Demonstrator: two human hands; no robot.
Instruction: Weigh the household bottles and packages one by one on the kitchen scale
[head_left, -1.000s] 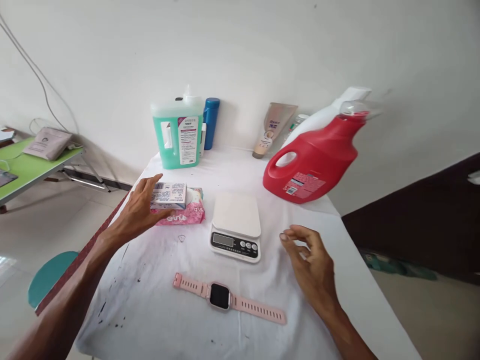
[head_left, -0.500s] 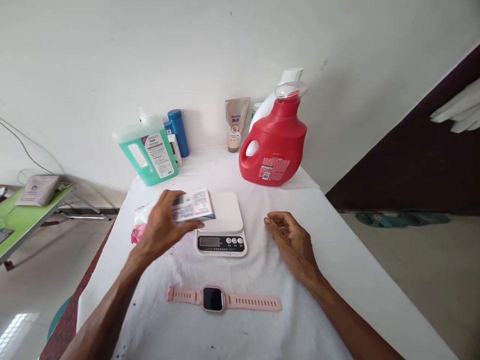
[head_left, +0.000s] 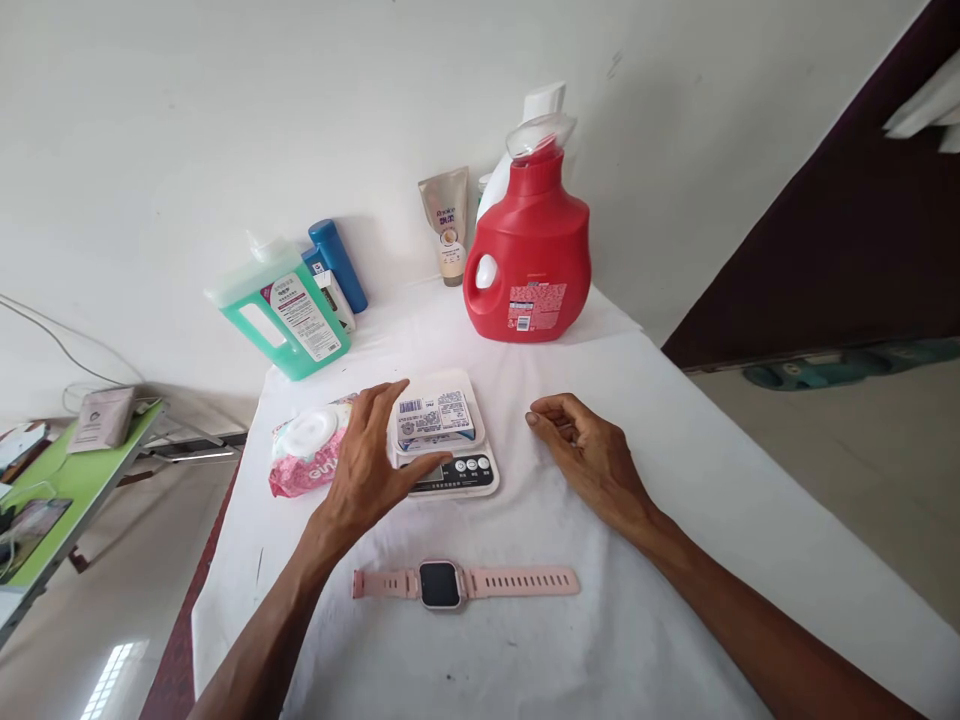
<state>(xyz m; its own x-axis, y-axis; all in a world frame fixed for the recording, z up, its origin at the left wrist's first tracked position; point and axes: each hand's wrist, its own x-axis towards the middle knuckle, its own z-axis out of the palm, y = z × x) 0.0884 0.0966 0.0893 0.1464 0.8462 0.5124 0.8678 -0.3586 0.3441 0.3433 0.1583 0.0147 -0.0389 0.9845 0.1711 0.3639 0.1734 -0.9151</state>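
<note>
A small printed box, white and blue, lies on the white platform of a kitchen scale. My left hand is at the box's left side, thumb and fingers spread apart, and holds nothing. Its thumb reaches over the scale's front panel and covers part of the display. Right of the scale, my right hand rests on the cloth with its fingers curled in and nothing visible in them. Nearer to me, a pink smartwatch is laid out flat with its strap stretched sideways.
A pink pack of wipes lies left of the scale, partly behind my left hand. Along the wall stand a green liquid jug, a blue bottle, a beige tube and a red detergent bottle. A green side table is at left.
The box, tilted in my left hand before, now lies on the scale, and that hand has opened. My right hand keeps its pose. The view has shifted, showing more of the wipes pack.
</note>
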